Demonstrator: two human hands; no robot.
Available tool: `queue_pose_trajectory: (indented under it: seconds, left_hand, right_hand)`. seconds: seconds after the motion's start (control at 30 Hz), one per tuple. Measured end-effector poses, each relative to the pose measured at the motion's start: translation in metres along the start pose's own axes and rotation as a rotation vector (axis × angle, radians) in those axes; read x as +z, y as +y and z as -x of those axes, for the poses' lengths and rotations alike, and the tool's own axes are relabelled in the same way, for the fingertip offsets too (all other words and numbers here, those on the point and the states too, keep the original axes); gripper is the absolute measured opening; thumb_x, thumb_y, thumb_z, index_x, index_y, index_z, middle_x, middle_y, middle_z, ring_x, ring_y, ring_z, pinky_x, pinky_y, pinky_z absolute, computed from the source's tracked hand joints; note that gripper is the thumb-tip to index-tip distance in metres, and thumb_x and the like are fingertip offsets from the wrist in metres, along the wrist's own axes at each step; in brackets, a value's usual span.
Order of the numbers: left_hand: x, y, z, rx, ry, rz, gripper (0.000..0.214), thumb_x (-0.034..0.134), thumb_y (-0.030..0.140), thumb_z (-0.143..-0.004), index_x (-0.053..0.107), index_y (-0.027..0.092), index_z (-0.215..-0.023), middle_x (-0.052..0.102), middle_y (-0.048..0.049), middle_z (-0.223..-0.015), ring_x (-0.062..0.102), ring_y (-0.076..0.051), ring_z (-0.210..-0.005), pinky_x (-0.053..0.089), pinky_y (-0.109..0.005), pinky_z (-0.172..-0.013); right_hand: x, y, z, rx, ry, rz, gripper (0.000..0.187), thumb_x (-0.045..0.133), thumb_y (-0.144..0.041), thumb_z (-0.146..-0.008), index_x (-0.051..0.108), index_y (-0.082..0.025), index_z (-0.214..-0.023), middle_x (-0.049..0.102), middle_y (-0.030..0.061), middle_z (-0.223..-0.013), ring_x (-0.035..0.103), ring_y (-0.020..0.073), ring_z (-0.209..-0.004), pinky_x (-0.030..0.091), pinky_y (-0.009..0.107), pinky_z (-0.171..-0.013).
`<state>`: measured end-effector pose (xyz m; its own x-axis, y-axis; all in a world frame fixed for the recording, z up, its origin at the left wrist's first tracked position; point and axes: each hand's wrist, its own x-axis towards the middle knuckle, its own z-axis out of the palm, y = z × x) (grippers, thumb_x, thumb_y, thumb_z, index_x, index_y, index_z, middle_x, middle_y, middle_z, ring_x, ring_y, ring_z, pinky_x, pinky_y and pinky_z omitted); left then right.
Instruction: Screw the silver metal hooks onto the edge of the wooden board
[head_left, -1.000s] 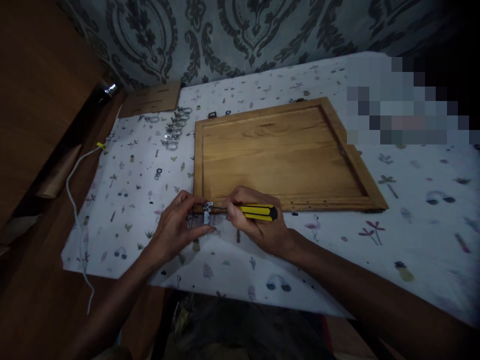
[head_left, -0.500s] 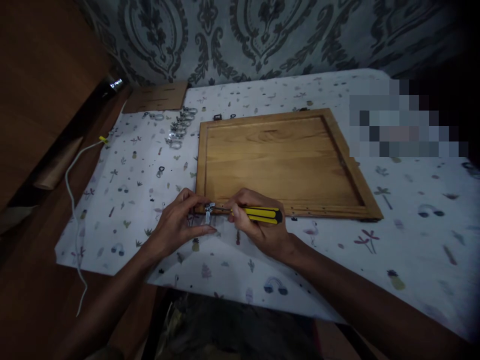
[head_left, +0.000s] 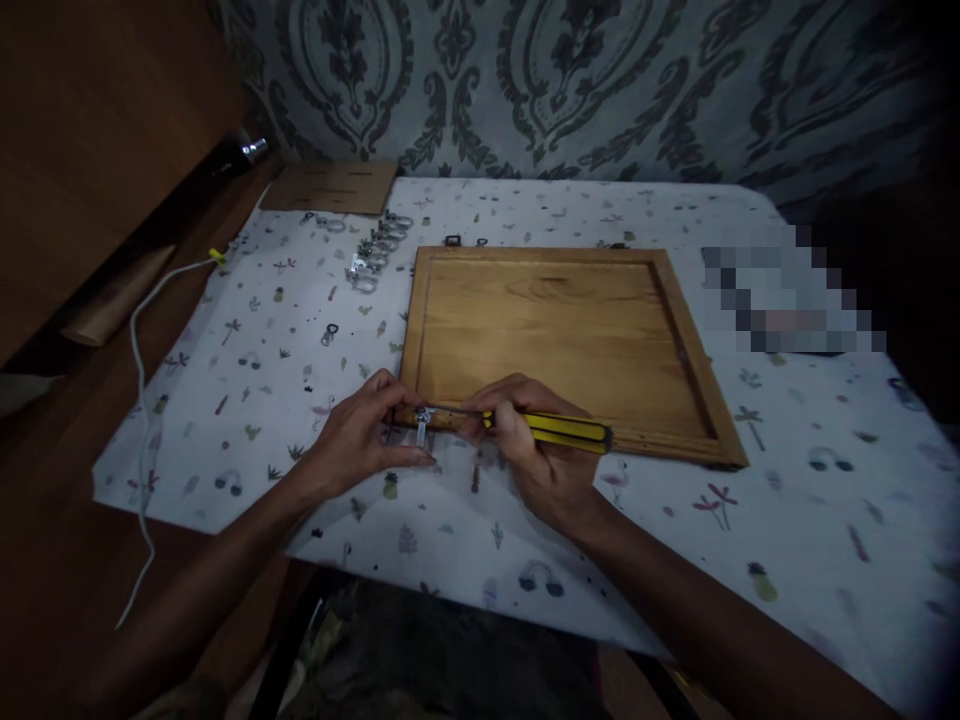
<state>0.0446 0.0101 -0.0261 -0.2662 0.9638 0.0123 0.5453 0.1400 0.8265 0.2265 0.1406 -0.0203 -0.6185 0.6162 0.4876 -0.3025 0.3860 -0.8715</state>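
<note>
A framed wooden panel (head_left: 547,320) lies flat on the patterned tablecloth. At its near left corner sits a small shiny metal latch (head_left: 421,428), steadied between the fingers and thumb of my left hand (head_left: 360,430). My right hand (head_left: 551,470) is wrapped round the yellow-and-black handle of a screwdriver (head_left: 570,431). The shaft runs left along the panel's near edge, and its tip reaches the latch. Whether the tip sits in a screw is too small to tell.
Several metal latches (head_left: 375,250) lie in a row left of the panel, near a brown cardboard piece (head_left: 330,188). A small dark-and-silver part (head_left: 328,334) lies closer. A white cord (head_left: 142,370) hangs at the table's left edge. At the right is a blurred-out patch (head_left: 787,300).
The view has shifted and tilted slightly. My right hand and the screwdriver sit a little farther right of the latch, showing more shaft. My left hand keeps its hold on the latch.
</note>
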Motion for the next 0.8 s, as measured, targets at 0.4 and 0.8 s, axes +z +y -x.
queue_pose_trajectory:
  seconds: [0.4,0.8]
  left_hand:
    - [0.0007,0.0019,-0.0011,-0.030,-0.007,-0.037,0.049,0.092,0.049,-0.071,0.069,0.024,-0.106,0.054,0.0006,-0.098,0.059,-0.019,-0.088,0.048,-0.031,-0.074]
    - [0.0032,-0.0036,-0.0007,0.001,0.014,-0.015,0.053,0.090,0.057,-0.071,0.068,0.024,-0.105,0.054,0.0005,-0.098,0.058,-0.019,-0.087,0.047,-0.030,-0.072]
  right_hand:
    - [0.0087,-0.0076,-0.0090,0.106,-0.011,0.063,0.033,0.062,-0.040,-0.101,0.065,-0.020,-0.075,0.066,0.0004,-0.070,0.064,0.0135,-0.059,0.051,0.027,-0.056]
    - [0.0092,-0.0004,-0.0070,0.141,-0.020,0.047,0.035,0.061,-0.045,-0.100,0.062,-0.022,-0.074,0.067,-0.0007,-0.066,0.064,0.0132,-0.057,0.051,0.026,-0.055]
